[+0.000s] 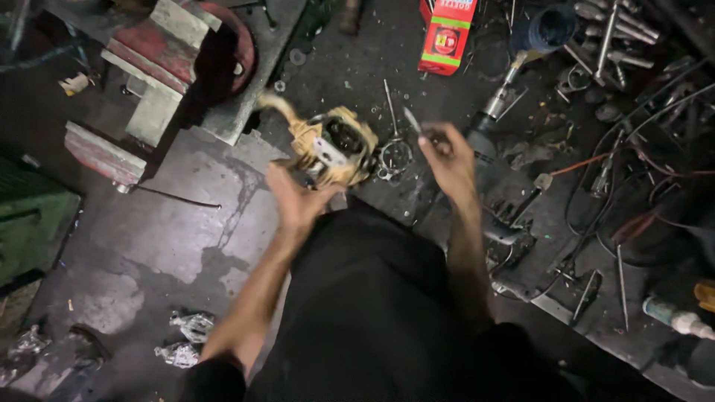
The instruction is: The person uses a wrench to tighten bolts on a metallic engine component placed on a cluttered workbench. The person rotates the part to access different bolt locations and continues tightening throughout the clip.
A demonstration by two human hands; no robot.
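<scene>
My left hand grips a yellow power-tool housing from below and holds it up over the floor; a dark round opening shows in its top. To the right of the housing, my right hand pinches a thin metal tool that points up and to the left. The picture is blurred, so the tool's tip is unclear. A round metal ring part lies on the floor between the two hands. My dark-clothed legs fill the lower middle.
A red and grey bench vise stands at upper left, a green box at the left edge. A red carton lies at the top. Wrenches, cables and tools crowd the right side. Crumpled foil lies at lower left.
</scene>
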